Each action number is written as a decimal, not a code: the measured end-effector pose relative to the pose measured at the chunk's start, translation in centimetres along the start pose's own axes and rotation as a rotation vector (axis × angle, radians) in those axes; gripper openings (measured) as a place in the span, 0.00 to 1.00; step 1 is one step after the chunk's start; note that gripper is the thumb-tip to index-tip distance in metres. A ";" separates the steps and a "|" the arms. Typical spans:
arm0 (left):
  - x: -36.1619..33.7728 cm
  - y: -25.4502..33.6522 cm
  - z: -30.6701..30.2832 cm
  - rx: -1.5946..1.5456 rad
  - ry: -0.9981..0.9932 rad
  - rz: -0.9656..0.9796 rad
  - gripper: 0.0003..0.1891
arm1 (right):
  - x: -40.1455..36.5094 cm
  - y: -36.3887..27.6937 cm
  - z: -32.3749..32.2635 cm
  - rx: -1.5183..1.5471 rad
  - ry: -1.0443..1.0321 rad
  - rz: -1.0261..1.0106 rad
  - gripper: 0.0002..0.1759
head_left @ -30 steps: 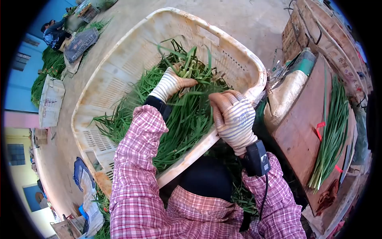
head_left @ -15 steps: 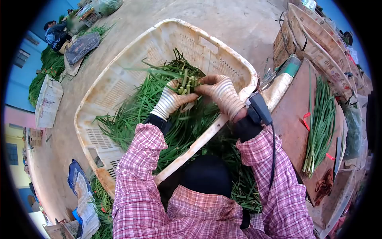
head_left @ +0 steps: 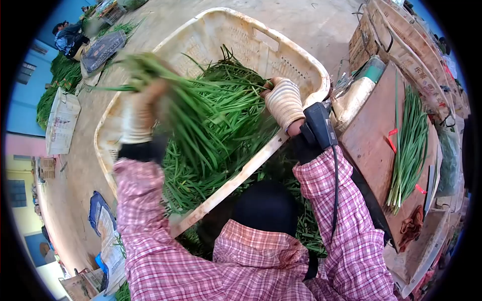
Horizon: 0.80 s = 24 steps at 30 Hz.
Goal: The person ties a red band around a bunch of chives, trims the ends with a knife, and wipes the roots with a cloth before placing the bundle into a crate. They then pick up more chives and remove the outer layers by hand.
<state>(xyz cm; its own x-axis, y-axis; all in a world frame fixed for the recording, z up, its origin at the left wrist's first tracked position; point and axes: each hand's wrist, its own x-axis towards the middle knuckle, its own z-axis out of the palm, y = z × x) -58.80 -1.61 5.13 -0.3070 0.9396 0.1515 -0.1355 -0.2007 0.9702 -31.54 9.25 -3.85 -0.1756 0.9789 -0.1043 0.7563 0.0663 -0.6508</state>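
Observation:
My left hand [head_left: 143, 108], in a striped glove with bare fingers and smeared by motion, grips a bunch of chives [head_left: 193, 108] at the left of the basket. The long leaves trail right and down from it. More loose chives [head_left: 186, 185] fill the big off-white plastic basket [head_left: 296, 47] in front of me. At the basket's right side, beside the heap, is my right hand [head_left: 282, 99], gloved the same way. Its fingers are curled closed at the edge of the leaves; what they pinch, if anything, is hidden.
On the right, a brown board [head_left: 369, 135] bears a tidy bundle of chives [head_left: 409, 150] and red ties [head_left: 392, 140]. Stacked crates [head_left: 401, 65] stand behind it. A white crate [head_left: 63, 120] and a seated person [head_left: 69, 37] are at the far left.
My left hand has swung left, away from the right hand, carrying the bunch whose cut ends were between both hands. My right hand has stayed near the basket's right side.

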 end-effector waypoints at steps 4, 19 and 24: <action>-0.3 10.6 -1.5 -0.104 -0.267 0.364 0.26 | 0.0 0.2 0.6 -0.053 0.082 -0.038 0.12; -2.3 -1.0 8.7 0.049 -0.336 -0.076 0.38 | -6.8 -7.4 -2.9 0.814 -0.330 -0.537 0.66; -3.0 1.0 10.3 -0.109 -0.440 -0.247 0.48 | -8.0 -7.5 -2.0 0.777 -0.371 -0.396 0.39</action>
<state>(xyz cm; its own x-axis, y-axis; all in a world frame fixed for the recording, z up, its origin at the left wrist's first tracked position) -48.31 -1.80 7.63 0.1687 0.9856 0.0080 -0.2583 0.0364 0.9654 -34.56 1.28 3.35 -0.6196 0.7801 0.0865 -0.0093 0.1029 -0.9946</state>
